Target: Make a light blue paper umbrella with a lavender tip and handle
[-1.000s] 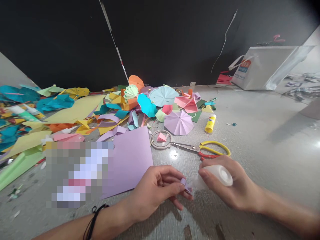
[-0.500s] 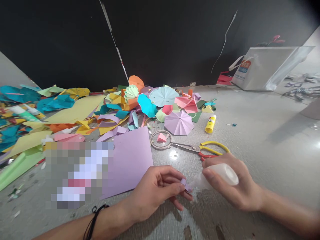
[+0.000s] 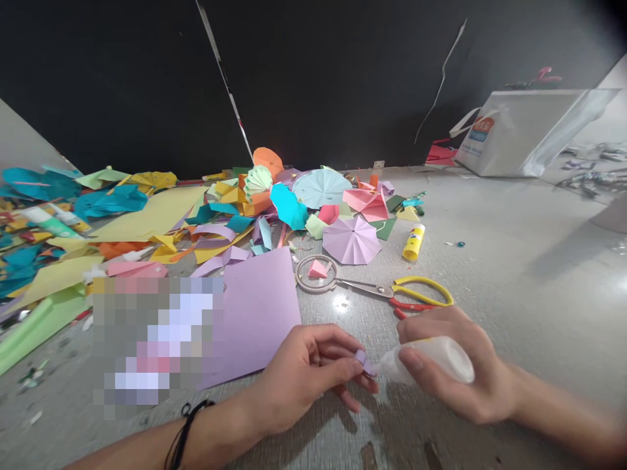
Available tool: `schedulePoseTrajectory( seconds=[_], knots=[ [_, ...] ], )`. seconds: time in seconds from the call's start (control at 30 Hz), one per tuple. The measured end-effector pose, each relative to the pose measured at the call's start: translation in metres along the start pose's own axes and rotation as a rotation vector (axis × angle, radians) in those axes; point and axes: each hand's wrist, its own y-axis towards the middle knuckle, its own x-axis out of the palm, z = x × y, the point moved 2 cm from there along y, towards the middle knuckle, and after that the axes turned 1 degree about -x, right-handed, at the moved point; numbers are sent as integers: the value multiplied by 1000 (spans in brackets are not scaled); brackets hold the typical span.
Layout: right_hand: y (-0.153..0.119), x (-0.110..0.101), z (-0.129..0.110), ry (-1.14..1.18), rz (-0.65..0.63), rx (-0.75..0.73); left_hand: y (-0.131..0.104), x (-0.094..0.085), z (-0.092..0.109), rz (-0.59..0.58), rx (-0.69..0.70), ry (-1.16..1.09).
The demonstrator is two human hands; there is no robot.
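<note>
A craft workspace, its kind of building unclear: colored paper [image 3: 255, 307], scissors [image 3: 365, 288] and a glue stick [image 3: 414, 242] lie on a gray surface [image 3: 490, 241].

Left forearm [image 3: 230, 418]: one, bare, entering at the lower left edge and angled up to the right. Left wrist [image 3: 259, 401]: nearly in line with the forearm. Left hand [image 3: 313, 378]: thumb side toward the camera; thumb [image 3: 337, 373] stretched rightward, its tip closed in a pinch; index finger arched above it, a lower finger angled down and to the right.

Right forearm [image 3: 553, 401]: one, bare, entering at the right edge, slanting up to the left, blurred toward the edge. Right hand [image 3: 458, 372]: closed in a grip, fingers curled on the far side, thumb laid across the near side. Hands: apart, facing each other.
</note>
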Motion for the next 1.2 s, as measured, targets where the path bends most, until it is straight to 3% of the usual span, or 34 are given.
schedulePoseTrajectory(
  seconds=[0.13, 0.37, 1.2],
  knots=[
    [1, 3, 0, -87, -57, -26, 1, -1, -1, -1, -3, -7],
    [-2, 2, -2, -68, 43, -9, -1, 1, 0, -2, -1, 13],
    [1, -7, -1, 16, 56, 1, 0, 1, 0, 7, -10, 26]
  ],
)
